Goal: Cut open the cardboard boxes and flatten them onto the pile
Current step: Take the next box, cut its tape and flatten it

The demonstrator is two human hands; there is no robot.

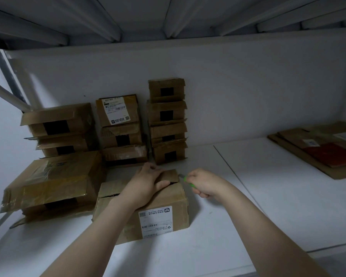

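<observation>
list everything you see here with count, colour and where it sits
front box: one, brown with a white label, centre front of the shelf
right stack: four boxes, brown, against the back wall
middle stack: three boxes, brown, top one white-labelled, against the back wall
left stack: two boxes, brown, back left
large box: one, brown and taped, left of the front box, lying on more cardboard
flattened pile: several sheets, brown with one red, far right
knife: one, green, tip near the front box's far right corner
shelf: one, white, under everything
left hand: one, grips the front box's top flap
right hand: one, grips the knife
</observation>
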